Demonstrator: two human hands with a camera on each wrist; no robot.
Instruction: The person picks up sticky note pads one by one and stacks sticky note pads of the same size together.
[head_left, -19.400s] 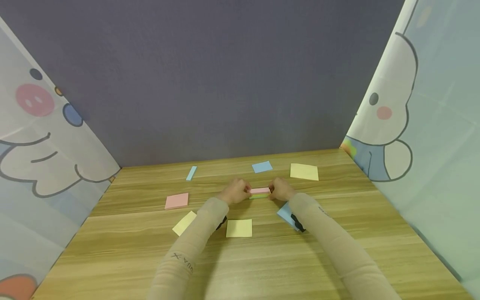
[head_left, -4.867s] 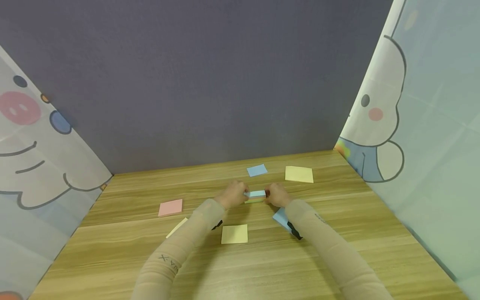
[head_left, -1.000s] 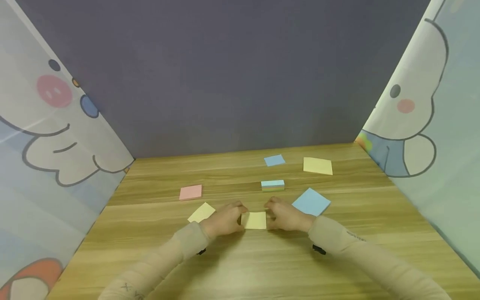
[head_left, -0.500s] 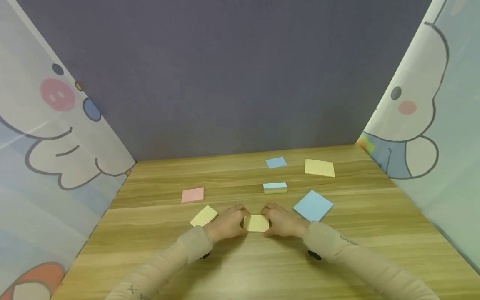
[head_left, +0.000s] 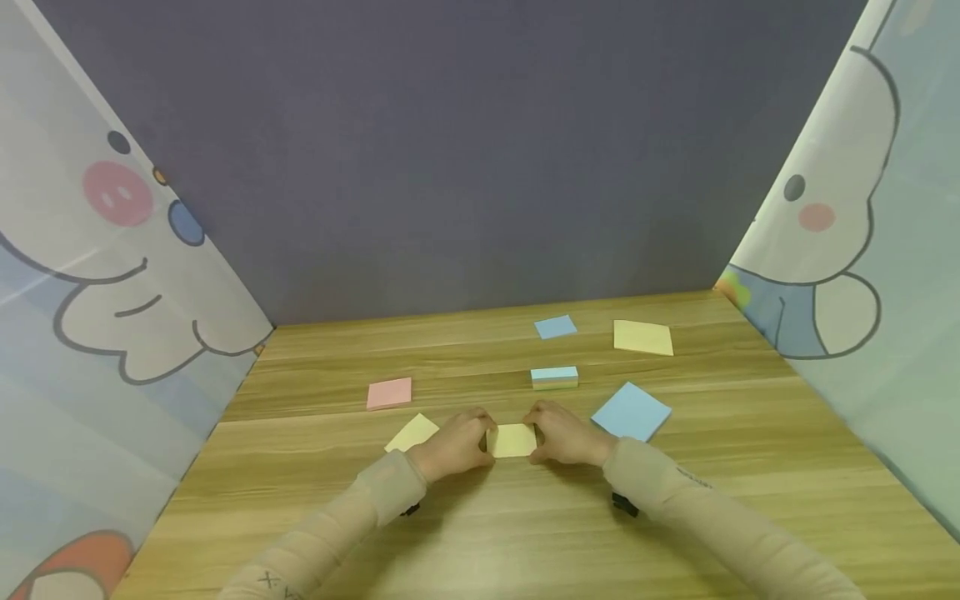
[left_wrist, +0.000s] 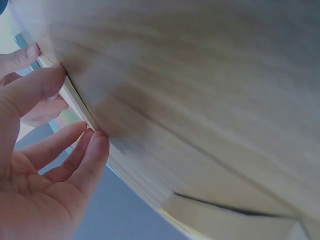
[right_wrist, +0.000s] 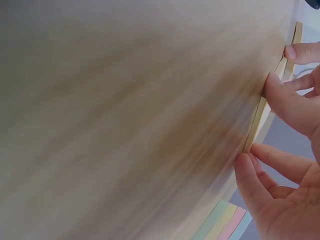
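Observation:
A small yellow sticky note pad (head_left: 512, 441) lies flat on the wooden table. My left hand (head_left: 453, 443) pinches its left side between thumb and fingers, and my right hand (head_left: 567, 435) pinches its right side the same way. Seen edge-on, the pad is a thin strip (right_wrist: 255, 125) in the right wrist view, with the fingertips at its ends. Beyond the hands stands a stack of narrow sticky note strips (head_left: 554, 378), light blue on top, with pink, yellow and green layers showing in the right wrist view (right_wrist: 222, 222).
Left of the hands lie a tilted yellow pad (head_left: 412, 432) and a pink pad (head_left: 389, 393). A large blue pad (head_left: 632, 412) is beside the right forearm. Farther back are a small blue pad (head_left: 556, 327) and a large yellow pad (head_left: 643, 337), before a dark wall (head_left: 480, 167).
The hands have left the strip stack, now topped with light blue, and come nearer to the yellow pad. Over the last second they closed onto its sides; the pad has shifted slightly away from me.

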